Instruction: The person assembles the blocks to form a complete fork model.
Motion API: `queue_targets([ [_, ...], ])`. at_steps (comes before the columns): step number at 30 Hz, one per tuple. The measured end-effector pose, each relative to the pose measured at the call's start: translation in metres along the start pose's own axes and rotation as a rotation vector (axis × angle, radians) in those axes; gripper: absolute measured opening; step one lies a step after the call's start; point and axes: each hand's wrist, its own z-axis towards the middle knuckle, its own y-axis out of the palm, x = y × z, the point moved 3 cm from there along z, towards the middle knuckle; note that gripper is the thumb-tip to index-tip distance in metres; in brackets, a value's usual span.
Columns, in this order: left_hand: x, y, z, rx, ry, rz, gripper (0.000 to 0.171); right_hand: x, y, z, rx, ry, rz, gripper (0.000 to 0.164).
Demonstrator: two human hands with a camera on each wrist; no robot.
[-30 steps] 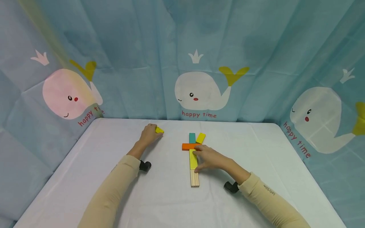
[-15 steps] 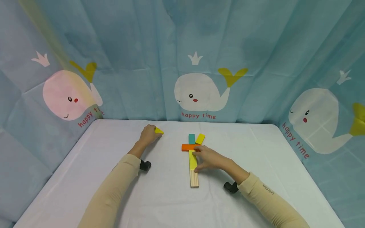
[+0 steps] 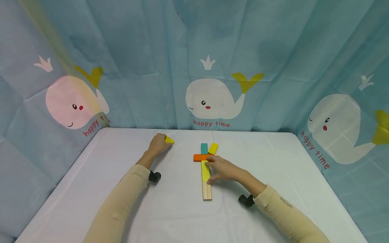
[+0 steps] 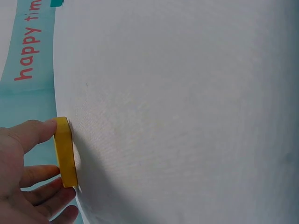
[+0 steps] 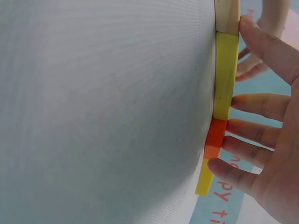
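Note:
In the head view my left hand [image 3: 158, 144], at the back left, pinches a yellow wooden block [image 3: 169, 139] between thumb and fingers. The left wrist view shows this yellow block [image 4: 66, 153] standing at the thumb tip, its shadow on the cloth. My right hand [image 3: 224, 168] rests its spread fingertips on a flat row of blocks. Its thumb is near the joint of the plain wooden block [image 3: 207, 191] and the long yellow block [image 3: 205, 170]. Its other fingers reach along the yellow block toward the orange block [image 3: 200, 157], as the right wrist view shows.
Beyond the orange crosspiece lie a teal block [image 3: 204, 148] and a short slanted yellow block [image 3: 213, 148]. The white-covered table [image 3: 152, 216] is bordered by a blue whale-print curtain [image 3: 152, 84]. A black wrist camera [image 3: 155, 177] hangs at each cuff.

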Motion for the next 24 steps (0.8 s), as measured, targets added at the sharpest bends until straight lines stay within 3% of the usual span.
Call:
queue_targets([
  [16,-0.0006,0.0013,-0.0024,-0.009,-0.014,-0.030,0.056,0.0004,-0.0004,-0.0017,-0.005,0.005,0.004,0.078],
  [24,0.0067,0.0004,-0.0029,-0.023,0.027,-0.035,0.059,0.0009,-0.0013,-0.0016,0.012,-0.014,0.009,0.079],
])
